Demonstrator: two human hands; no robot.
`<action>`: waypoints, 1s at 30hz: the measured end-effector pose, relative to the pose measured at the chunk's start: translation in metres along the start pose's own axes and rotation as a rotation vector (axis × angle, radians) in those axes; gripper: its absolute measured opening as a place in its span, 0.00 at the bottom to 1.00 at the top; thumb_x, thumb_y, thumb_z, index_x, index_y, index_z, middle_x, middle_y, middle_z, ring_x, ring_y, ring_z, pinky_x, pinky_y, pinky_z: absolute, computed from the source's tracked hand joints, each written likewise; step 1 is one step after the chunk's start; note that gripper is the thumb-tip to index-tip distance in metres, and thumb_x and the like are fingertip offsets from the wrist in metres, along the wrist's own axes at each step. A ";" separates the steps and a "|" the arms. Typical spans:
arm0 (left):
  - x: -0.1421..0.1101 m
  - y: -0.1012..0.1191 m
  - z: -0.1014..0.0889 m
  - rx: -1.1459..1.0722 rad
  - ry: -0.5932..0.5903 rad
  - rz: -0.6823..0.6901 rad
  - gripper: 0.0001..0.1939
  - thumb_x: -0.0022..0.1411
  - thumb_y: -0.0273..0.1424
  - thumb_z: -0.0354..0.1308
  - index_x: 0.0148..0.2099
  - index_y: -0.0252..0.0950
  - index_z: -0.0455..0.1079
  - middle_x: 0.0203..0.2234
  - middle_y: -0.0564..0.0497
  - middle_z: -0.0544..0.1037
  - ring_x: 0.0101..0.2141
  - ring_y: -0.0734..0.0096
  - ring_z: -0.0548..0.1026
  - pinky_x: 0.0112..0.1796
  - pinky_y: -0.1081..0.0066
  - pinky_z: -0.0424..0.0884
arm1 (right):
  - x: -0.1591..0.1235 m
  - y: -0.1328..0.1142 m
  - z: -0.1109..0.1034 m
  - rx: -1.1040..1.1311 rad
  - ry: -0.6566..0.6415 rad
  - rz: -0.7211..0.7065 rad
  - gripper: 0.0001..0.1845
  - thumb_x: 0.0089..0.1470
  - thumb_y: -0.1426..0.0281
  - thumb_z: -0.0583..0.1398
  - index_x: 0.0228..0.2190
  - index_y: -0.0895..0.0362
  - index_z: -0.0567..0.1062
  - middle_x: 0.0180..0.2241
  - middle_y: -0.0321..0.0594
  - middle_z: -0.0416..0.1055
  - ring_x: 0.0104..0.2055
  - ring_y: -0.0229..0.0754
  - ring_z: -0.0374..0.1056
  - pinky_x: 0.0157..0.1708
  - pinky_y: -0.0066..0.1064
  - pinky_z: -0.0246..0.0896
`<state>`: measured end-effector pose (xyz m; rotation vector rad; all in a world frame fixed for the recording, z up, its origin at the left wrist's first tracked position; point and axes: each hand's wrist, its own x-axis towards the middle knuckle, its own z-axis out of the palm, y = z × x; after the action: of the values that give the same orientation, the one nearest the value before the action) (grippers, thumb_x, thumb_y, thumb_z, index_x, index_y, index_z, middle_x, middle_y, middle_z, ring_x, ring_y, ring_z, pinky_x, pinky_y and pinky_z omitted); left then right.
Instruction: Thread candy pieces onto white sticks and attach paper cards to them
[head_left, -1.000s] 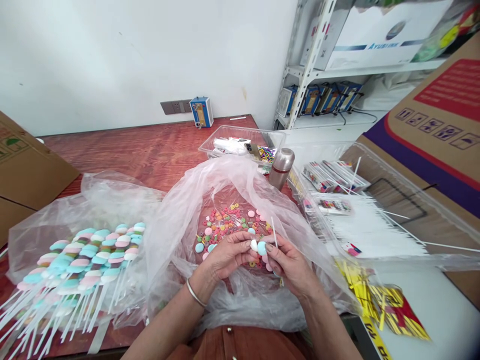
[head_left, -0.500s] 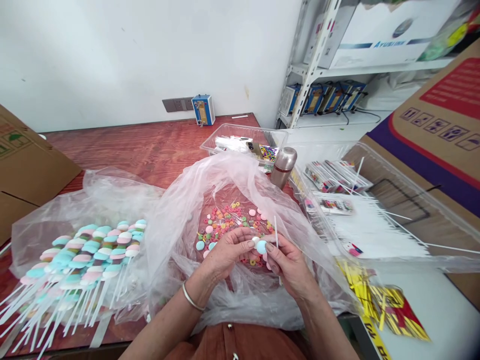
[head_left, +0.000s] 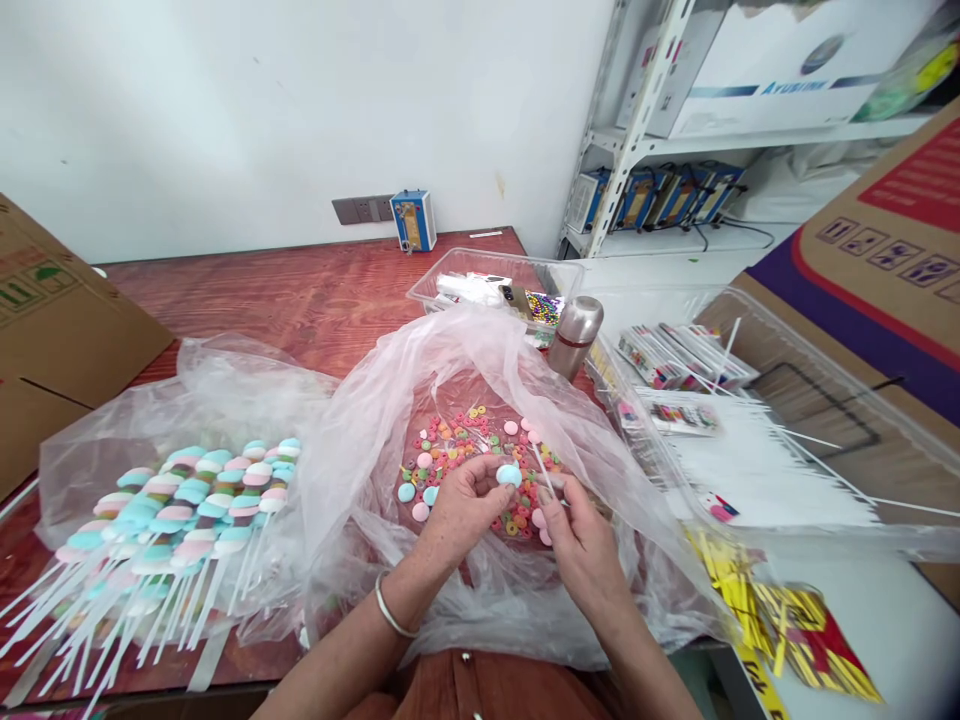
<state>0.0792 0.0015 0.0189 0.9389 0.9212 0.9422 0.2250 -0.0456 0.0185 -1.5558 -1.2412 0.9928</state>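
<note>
A round candy, pale blue on its face, is pinched between the thumb and fingers of my left hand. My right hand grips a thin white stick, which slants up and left towards the candy; the two look slightly apart. Under both hands, loose ring and disc candies in pink, blue, yellow and green are scattered inside a clear plastic bag. Finished-looking candy skewers, stacked in blue, pink and white on white sticks, lie on plastic at the left.
A steel flask stands behind the bag, beside a clear tray of small items. At right, a clear bin holds many white sticks. Yellow packets lie at lower right. Cardboard boxes flank the table.
My hands have drawn apart a little. The stick, upright before, now leans left in my right hand, and the blue candy is now held by my left hand alone.
</note>
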 end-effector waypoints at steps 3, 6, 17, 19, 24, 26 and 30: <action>0.005 0.003 -0.006 0.012 0.117 0.012 0.19 0.47 0.29 0.69 0.44 0.35 0.73 0.35 0.48 0.81 0.35 0.68 0.78 0.37 0.70 0.73 | -0.010 -0.006 -0.004 -0.215 -0.083 -0.080 0.17 0.65 0.58 0.48 0.37 0.53 0.72 0.26 0.39 0.73 0.29 0.44 0.69 0.31 0.32 0.62; 0.007 0.008 -0.008 0.032 0.183 0.047 0.19 0.47 0.26 0.68 0.44 0.36 0.72 0.35 0.49 0.81 0.36 0.68 0.78 0.37 0.71 0.73 | -0.020 -0.009 -0.004 -0.350 -0.198 -0.135 0.18 0.64 0.61 0.47 0.33 0.52 0.72 0.26 0.40 0.72 0.28 0.44 0.68 0.29 0.32 0.60; 0.006 0.000 -0.009 0.087 0.132 0.148 0.12 0.49 0.24 0.64 0.39 0.36 0.71 0.32 0.51 0.79 0.34 0.71 0.76 0.40 0.71 0.72 | -0.021 -0.016 0.006 -0.323 -0.317 -0.035 0.21 0.65 0.58 0.43 0.27 0.53 0.66 0.26 0.38 0.68 0.29 0.43 0.63 0.31 0.32 0.55; 0.006 -0.002 -0.009 0.110 0.119 0.154 0.11 0.51 0.24 0.63 0.39 0.36 0.71 0.31 0.52 0.78 0.33 0.72 0.76 0.39 0.72 0.71 | -0.020 -0.018 0.006 -0.284 -0.307 -0.018 0.20 0.64 0.58 0.44 0.27 0.53 0.66 0.25 0.37 0.68 0.28 0.42 0.62 0.29 0.31 0.54; 0.003 -0.005 -0.005 0.170 0.093 0.159 0.11 0.52 0.23 0.62 0.40 0.36 0.72 0.33 0.50 0.79 0.35 0.70 0.77 0.39 0.71 0.72 | -0.020 -0.018 0.011 -0.157 -0.266 0.039 0.18 0.62 0.59 0.47 0.24 0.52 0.64 0.17 0.32 0.60 0.22 0.41 0.58 0.23 0.30 0.50; 0.002 -0.006 -0.004 0.171 0.090 0.152 0.11 0.53 0.24 0.62 0.41 0.35 0.73 0.34 0.49 0.80 0.37 0.67 0.78 0.40 0.69 0.72 | -0.021 -0.017 0.013 -0.133 -0.253 0.054 0.18 0.62 0.59 0.47 0.22 0.51 0.62 0.16 0.31 0.59 0.21 0.40 0.56 0.22 0.29 0.48; -0.004 -0.009 -0.001 0.205 0.107 0.142 0.12 0.55 0.26 0.62 0.43 0.35 0.75 0.38 0.46 0.81 0.39 0.65 0.78 0.42 0.68 0.74 | -0.020 -0.013 0.017 -0.177 -0.231 0.066 0.17 0.60 0.60 0.46 0.22 0.51 0.60 0.17 0.32 0.59 0.21 0.40 0.56 0.23 0.30 0.49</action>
<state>0.0797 -0.0043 0.0109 1.1482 1.0673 1.0401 0.2020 -0.0612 0.0277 -1.6618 -1.4794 1.1568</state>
